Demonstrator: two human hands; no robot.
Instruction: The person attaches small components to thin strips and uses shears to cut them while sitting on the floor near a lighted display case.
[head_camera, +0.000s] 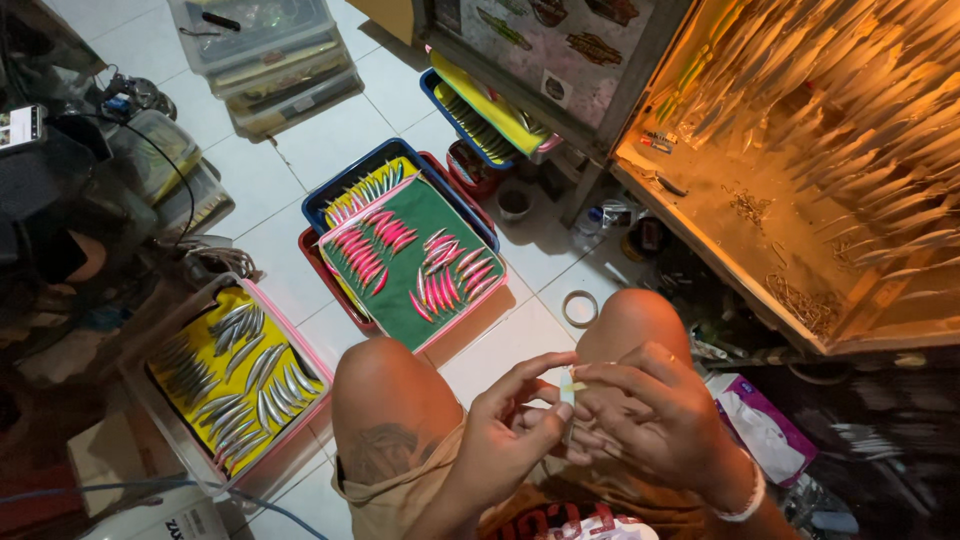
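Small pale lure blank pinched between my left hand and right hand above my knees, both closed on it; loose grip could drop it toward the green tray of pink lures.

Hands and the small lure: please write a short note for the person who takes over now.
Left hand and right hand: together they pinch one small pale lure above the knees.
Green tray: on the floor ahead, rows of pink lures on it.
Yellow tray: to the left, silver lures on it.
Tape roll: on the tile by the right knee.
Done: both trays are filled in rows.
Left: the lure in the hands is not yet laid down.
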